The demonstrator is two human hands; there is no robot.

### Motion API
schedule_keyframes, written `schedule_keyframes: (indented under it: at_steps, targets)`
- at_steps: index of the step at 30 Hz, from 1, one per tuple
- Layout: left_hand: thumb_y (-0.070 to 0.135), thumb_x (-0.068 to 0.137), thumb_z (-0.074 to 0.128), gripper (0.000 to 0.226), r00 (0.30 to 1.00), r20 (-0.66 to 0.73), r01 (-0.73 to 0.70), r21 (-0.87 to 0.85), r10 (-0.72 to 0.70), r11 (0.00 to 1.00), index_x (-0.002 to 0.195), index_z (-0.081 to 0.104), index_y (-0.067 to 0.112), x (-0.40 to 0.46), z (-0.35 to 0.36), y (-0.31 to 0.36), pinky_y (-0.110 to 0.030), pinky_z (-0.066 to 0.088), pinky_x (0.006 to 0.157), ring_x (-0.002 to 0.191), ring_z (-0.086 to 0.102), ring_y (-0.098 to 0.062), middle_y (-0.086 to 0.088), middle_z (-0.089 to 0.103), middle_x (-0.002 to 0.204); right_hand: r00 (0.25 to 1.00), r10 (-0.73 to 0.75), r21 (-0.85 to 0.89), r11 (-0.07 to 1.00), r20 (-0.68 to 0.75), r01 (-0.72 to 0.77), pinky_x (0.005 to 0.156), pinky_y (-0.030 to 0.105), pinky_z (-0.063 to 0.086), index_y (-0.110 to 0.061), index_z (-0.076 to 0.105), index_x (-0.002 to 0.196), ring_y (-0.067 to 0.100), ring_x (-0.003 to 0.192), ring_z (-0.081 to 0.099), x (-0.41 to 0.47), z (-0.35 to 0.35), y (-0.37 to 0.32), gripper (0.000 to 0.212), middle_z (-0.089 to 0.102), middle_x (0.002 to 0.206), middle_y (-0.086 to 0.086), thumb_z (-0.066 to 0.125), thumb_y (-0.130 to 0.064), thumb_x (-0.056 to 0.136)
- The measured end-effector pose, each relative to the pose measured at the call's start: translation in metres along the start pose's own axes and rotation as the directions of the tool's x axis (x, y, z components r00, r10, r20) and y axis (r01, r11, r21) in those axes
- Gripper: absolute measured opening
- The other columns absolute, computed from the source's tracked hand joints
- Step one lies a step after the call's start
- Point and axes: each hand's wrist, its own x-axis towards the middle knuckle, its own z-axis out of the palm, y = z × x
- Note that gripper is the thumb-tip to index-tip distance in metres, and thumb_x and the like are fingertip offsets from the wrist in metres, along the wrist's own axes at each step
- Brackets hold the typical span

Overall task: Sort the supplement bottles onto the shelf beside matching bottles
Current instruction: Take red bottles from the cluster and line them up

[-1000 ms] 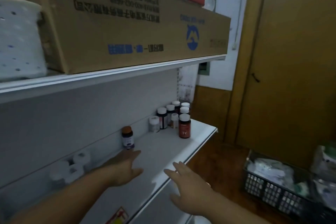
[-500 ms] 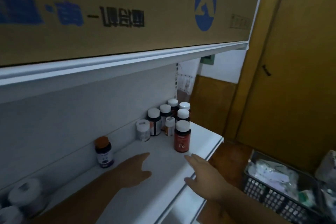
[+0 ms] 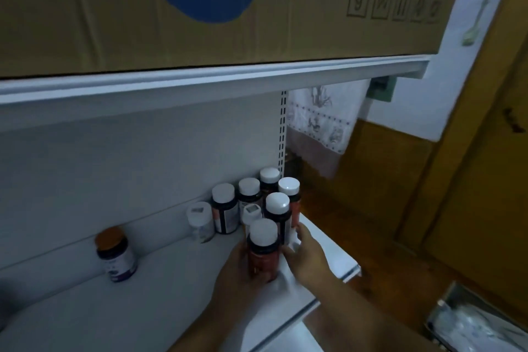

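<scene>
Both hands are set on one bottle: left hand [image 3: 234, 271] is wrapped round the left side of the red-brown supplement bottle with white cap [image 3: 263, 251], right hand [image 3: 307, 257] is pressed to its right side, fingers curled. The bottle is held upright on the white metal shelf [image 3: 120, 311], at the front of the group near the shelf's right end.

Containers: a dark mesh basket [image 3: 468, 320] is seen at lower right on the floor, holding pale plastic-wrapped packets; contents cannot be read. A large brown cardboard box with blue logo [image 3: 228, 3] is sat on the upper shelf.

Bottle look: red-brown body, round white cap, label blurred. Directly behind it, a matching white-capped dark bottle [image 3: 278, 216] is stood, touching or nearly so. A small white bottle with a square mark on its cap [image 3: 251, 216] is wedged just to the left. Further back, four more white-capped dark bottles are clustered against the back panel. A white squat jar [image 3: 200, 221] is placed left of the cluster. An orange-capped dark bottle with purple label [image 3: 115, 257] is stood well apart to the left.

Versus half a second ago: both hands were flat and free on the shelf, short of the bottle; now closed onto it. View has been moved closer.
</scene>
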Motion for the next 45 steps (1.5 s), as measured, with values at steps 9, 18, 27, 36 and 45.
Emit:
schedule_keyframes:
  at_steps: [9, 18, 27, 36, 45]
  targets:
    - [-0.002, 0.073, 0.074, 0.047, 0.934, -0.330, 0.029, -0.312, -0.137, 0.950, 0.107, 0.049, 0.018, 0.006, -0.006, -0.013, -0.013, 0.041, 0.070, 0.081, 0.059, 0.005, 0.008, 0.060, 0.098, 0.987, 0.037, 0.084, 0.996, -0.153, -0.025, 0.086, 0.042, 0.052, -0.034, 0.042, 0.102, 0.021, 0.091, 0.063, 0.030, 0.024, 0.005, 0.055, 0.067, 0.102, -0.003, 0.072, -0.060, 0.063]
    - [0.025, 0.064, 0.084, 0.049, 0.921, -0.312, 0.030, -0.537, -0.231, 0.843, 0.103, 0.060, 0.009, -0.016, -0.033, 0.002, -0.035, 0.054, 0.073, 0.087, 0.067, -0.027, -0.013, 0.070, 0.100, 0.973, -0.040, 0.629, 0.769, 0.227, -0.116, 0.061, 0.022, 0.058, -0.016, 0.059, 0.107, 0.022, 0.080, 0.072, 0.001, 0.007, 0.004, 0.036, 0.076, 0.093, 0.009, 0.069, 0.000, 0.076]
    - [0.036, 0.029, 0.076, 0.066, 0.763, -0.581, -0.169, -0.604, -0.285, 0.779, 0.090, 0.063, 0.017, -0.151, -0.144, 0.000, -0.037, 0.053, 0.070, 0.071, 0.067, -0.023, 0.001, 0.075, 0.071, 0.813, -0.321, 0.680, 0.724, 0.485, -0.120, 0.058, 0.025, 0.057, -0.018, 0.062, 0.106, 0.016, 0.073, 0.073, -0.112, 0.082, -0.093, 0.045, 0.077, 0.079, 0.005, 0.077, -0.025, 0.065]
    - [0.033, 0.037, 0.081, 0.064, 0.578, -0.765, -0.235, -0.489, -0.284, 0.840, 0.097, 0.066, 0.016, -0.370, -0.303, -0.048, -0.044, 0.056, 0.081, 0.079, 0.070, -0.022, -0.005, 0.077, 0.083, 0.558, -0.450, 0.637, 0.746, 0.697, -0.194, 0.057, 0.027, 0.059, -0.007, 0.062, 0.105, 0.018, 0.068, 0.072, -0.297, 0.237, -0.195, 0.102, 0.077, 0.079, 0.007, 0.093, -0.041, 0.015]
    - [0.007, 0.060, 0.085, 0.053, 0.308, -0.882, -0.191, -0.424, -0.356, 0.885, 0.104, 0.056, 0.018, -0.551, -0.423, -0.094, -0.013, 0.052, 0.054, 0.065, 0.069, -0.004, -0.004, 0.069, 0.095, 0.361, -0.443, 0.542, 0.804, 0.821, -0.245, 0.067, 0.033, 0.060, -0.004, 0.064, 0.109, 0.018, 0.070, 0.072, -0.465, 0.382, -0.269, 0.044, 0.077, 0.080, 0.010, 0.080, -0.020, 0.071]
